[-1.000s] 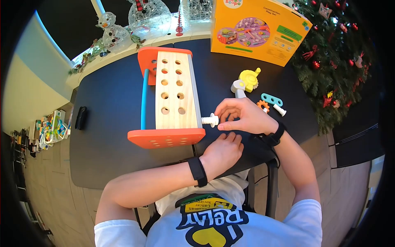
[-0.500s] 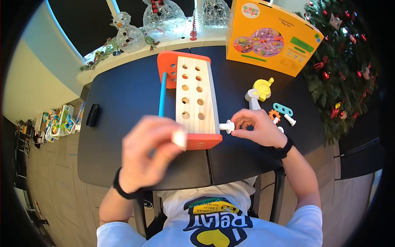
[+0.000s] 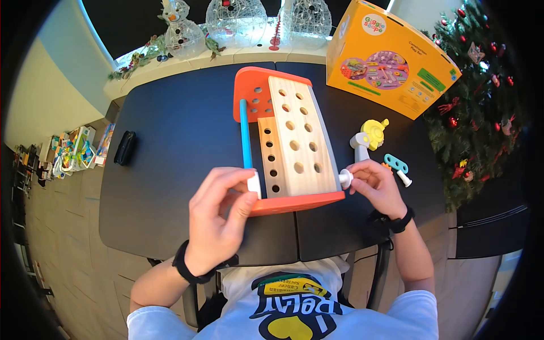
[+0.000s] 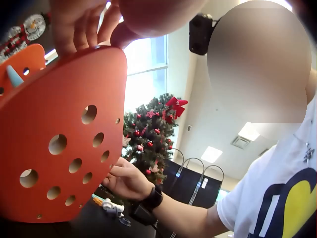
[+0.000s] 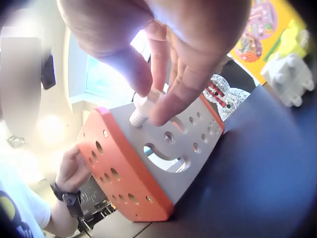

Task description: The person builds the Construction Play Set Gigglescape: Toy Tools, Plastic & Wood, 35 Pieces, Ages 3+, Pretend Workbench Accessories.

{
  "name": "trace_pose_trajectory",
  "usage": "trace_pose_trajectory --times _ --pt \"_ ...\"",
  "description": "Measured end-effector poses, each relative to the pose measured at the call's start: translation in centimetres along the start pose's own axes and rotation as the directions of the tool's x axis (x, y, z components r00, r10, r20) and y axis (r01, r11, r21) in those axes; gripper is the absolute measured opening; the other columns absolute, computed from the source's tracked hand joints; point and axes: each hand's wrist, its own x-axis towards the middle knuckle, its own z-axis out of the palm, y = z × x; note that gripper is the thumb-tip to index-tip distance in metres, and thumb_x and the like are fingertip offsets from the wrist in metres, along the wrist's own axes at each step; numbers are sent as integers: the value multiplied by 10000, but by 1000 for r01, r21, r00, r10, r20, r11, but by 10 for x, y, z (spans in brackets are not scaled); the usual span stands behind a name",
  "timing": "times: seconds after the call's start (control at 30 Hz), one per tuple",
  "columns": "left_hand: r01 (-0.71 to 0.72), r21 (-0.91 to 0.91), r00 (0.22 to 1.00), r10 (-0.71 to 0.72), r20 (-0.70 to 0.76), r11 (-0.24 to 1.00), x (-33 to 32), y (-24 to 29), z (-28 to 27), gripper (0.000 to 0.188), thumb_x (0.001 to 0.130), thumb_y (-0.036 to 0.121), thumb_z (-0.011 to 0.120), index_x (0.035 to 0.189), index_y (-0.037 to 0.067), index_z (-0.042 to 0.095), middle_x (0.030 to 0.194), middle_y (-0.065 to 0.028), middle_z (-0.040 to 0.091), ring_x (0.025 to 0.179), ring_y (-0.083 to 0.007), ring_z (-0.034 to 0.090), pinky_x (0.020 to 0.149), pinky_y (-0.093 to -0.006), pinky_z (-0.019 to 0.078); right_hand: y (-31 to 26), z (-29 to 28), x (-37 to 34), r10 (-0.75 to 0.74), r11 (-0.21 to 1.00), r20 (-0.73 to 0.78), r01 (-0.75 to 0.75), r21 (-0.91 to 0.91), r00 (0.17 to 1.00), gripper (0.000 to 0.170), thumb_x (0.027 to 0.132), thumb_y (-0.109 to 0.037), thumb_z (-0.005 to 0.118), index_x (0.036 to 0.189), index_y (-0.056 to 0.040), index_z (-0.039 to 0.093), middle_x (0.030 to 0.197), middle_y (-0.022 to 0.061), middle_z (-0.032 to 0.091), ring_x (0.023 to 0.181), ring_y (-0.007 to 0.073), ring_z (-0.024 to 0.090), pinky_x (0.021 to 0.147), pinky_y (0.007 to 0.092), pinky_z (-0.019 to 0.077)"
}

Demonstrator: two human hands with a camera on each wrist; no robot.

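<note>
A toy toolbox with orange end panels [image 3: 294, 203], a holed pale wood panel [image 3: 306, 133] and a blue rod handle [image 3: 245, 133] lies on its side on the dark table. My right hand [image 3: 377, 187] pinches the head of a white toy screw [image 3: 345, 178] at the near end of the grey panel [image 5: 193, 153]. Its threaded shank shows against that panel in the right wrist view. At the toolbox's near left corner, my left hand [image 3: 218, 212] pinches a small white piece [image 3: 254, 184] between thumb and fingers, just inside the orange end. That piece's shape is partly hidden.
Right of the toolbox lie a yellow and grey toy tool [image 3: 368, 139], a teal strip with holes [image 3: 396, 163] and another white screw [image 3: 404, 179]. An orange play-set box [image 3: 391, 62] stands behind, beside a decorated tree [image 3: 476, 124]. A black case [image 3: 125, 148] lies far left.
My left hand has risen from the table's front edge and moved to the toolbox's left corner with the white piece. The toolbox looks turned, showing an inner wooden strip. My right hand stays at the screw.
</note>
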Motion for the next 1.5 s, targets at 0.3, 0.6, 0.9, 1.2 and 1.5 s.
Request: trace_pose_trajectory --times 0.3,0.6,0.9,1.2,1.5 --pt "-102 -14 995 103 14 995 -5 4 26 287 958 -6 718 1235 -58 666 1162 -189 637 899 -224 717 764 -316 656 1 -21 -2 54 983 9 -52 -176 998 263 1083 -83 555 1301 25 657 993 94 724 871 155 706 805 304 586" --pt "17 -206 991 11 135 978 -3 -19 12 298 1021 128 692 1245 -63 645 1164 -160 625 953 -229 706 828 -334 586 -2 -13 3 -205 926 -7 192 -326 979 316 921 68 716 1227 -9 706 1039 103 753 943 188 757 849 299 606" --pt "241 -265 967 -207 150 934 8 -36 11 330 1046 238 678 1235 -30 641 1129 -97 618 960 -193 662 873 -328 526 -12 -14 8 -182 922 164 226 -313 970 275 958 -73 731 1219 -11 668 987 128 747 918 254 750 810 346 593" --pt "251 -146 962 -230 145 957 11 -39 9 335 1031 233 698 1227 -34 645 1142 -89 613 992 -164 608 895 -304 486 -3 -8 6 -223 843 144 265 -468 964 227 912 -62 772 1124 -24 699 1017 110 734 913 278 741 795 349 597" --pt "314 -121 936 -285 206 942 16 -31 6 309 1040 222 680 1214 -29 633 1138 -70 612 1032 -150 576 944 -302 447 4 -12 5 -355 820 187 401 -409 916 275 895 -68 794 1134 -22 664 1129 99 706 932 289 723 795 362 598"
